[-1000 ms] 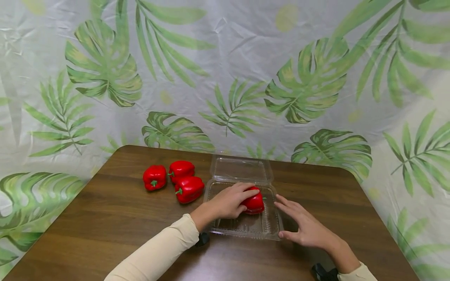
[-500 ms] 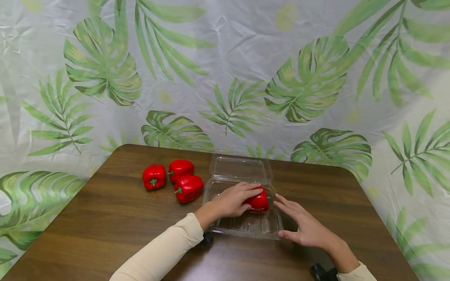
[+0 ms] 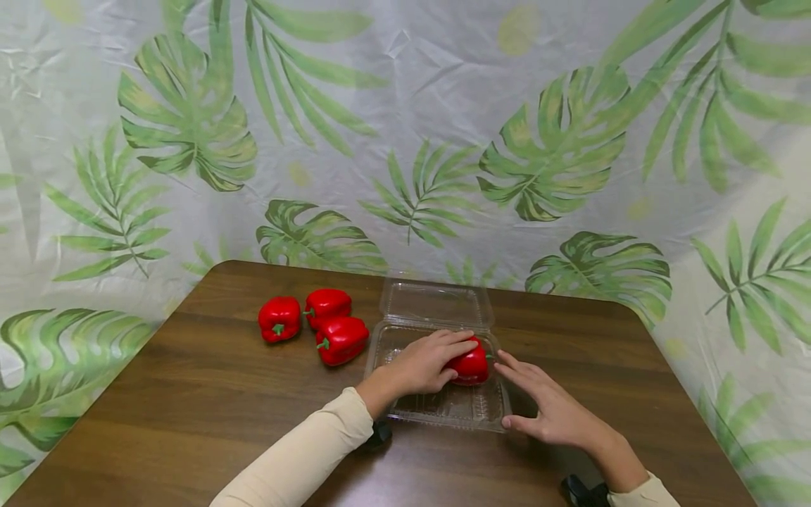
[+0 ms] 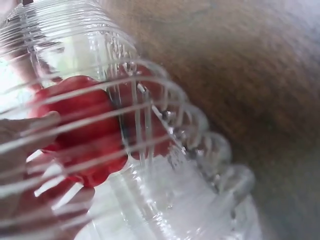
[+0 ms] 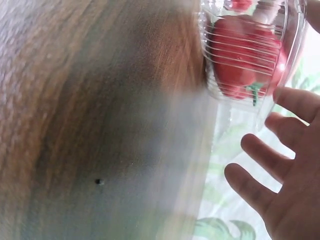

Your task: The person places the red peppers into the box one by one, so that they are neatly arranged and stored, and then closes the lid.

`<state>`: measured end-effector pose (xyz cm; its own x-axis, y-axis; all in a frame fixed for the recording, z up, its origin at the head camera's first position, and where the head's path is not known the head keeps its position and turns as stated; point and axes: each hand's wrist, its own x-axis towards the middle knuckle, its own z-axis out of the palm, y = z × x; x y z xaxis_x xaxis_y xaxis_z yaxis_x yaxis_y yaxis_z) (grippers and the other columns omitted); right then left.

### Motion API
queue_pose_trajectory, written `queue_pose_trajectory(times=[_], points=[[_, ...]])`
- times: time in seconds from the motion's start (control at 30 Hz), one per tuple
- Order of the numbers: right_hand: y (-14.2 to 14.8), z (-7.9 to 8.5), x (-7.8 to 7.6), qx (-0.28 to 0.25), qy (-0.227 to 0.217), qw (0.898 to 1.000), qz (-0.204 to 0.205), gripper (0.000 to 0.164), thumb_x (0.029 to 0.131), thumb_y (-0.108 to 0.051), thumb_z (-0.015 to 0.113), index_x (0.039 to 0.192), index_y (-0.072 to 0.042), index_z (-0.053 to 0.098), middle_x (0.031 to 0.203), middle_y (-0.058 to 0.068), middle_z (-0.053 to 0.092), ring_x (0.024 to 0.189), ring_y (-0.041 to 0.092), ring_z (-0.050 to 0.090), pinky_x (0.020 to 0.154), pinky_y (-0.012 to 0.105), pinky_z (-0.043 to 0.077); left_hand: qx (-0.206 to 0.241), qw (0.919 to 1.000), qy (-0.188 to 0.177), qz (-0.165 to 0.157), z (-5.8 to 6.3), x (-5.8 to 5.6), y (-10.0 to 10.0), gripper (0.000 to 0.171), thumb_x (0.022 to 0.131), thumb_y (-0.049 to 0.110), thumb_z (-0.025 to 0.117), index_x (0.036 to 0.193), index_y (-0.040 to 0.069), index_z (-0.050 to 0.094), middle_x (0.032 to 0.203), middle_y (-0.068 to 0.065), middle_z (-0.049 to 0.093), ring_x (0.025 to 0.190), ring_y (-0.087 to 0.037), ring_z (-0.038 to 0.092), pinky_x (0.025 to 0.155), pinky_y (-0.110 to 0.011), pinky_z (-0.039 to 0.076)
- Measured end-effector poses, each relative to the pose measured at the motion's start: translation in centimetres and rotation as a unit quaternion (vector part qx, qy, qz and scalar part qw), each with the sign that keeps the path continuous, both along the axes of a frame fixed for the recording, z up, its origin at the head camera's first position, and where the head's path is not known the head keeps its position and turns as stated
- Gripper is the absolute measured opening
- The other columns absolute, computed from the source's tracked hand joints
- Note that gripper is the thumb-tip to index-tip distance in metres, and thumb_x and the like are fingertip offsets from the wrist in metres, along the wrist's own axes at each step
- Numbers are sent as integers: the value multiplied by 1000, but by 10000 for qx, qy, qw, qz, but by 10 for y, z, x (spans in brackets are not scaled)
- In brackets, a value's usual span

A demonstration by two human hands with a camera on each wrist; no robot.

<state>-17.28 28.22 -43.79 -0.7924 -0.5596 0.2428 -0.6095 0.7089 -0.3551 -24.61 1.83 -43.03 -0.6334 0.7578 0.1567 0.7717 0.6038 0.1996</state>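
Note:
A red bell pepper (image 3: 470, 365) lies on its side in the right half of a clear plastic clamshell container (image 3: 393, 339), its green stem toward the right wall. My left hand (image 3: 423, 362) grips it from the left, fingers over its top and thumb on its near side. Through the ribbed wall, the left wrist view shows the same pepper (image 4: 85, 127) with the thumb against it. At the container's right rim, my right hand (image 3: 551, 408) has its fingers spread and the fingertips right at the edge. It holds nothing.
Left of the container on the brown wooden table (image 3: 209, 394) stand more red peppers: one at the far left (image 3: 279, 319), one behind (image 3: 328, 307) and one nearer (image 3: 343, 340). The container's lid (image 3: 437, 303) lies folded back toward the leaf-patterned curtain (image 3: 437, 105).
My left hand has slid the bell pepper to the right inside the container, toward its right wall. The right hand has stayed at the rim.

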Motion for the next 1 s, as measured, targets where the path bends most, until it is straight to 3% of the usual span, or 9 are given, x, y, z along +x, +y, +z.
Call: queue_pose_trajectory(times=[0.67,0.83,1.0], points=[[-1,1,0,-30,-100,9999,-51,77,84,-41,75,148,-8,46,157,18,39,133,36,46,95,63,48,49,10000,-18,36,5,1,-4,67,91,18,69,152,20,41,161,1,37,144,-21,43,113,-39,44],[0,1,-2,1,-188,9998,-78,78,84,-41,74,149,-10,45,158,17,38,134,36,46,96,63,48,273,9995,-118,92,16,0,-16,66,92,18,69,152,17,41,161,-3,36,146,-24,41,117,-41,40],[-1,1,-1,-29,-220,9997,-41,78,83,-39,75,148,-7,45,158,19,38,134,39,46,97,65,47,634,9978,-154,129,32,2,-45,64,92,15,69,150,13,43,161,-6,37,145,-28,40,116,-44,40]])
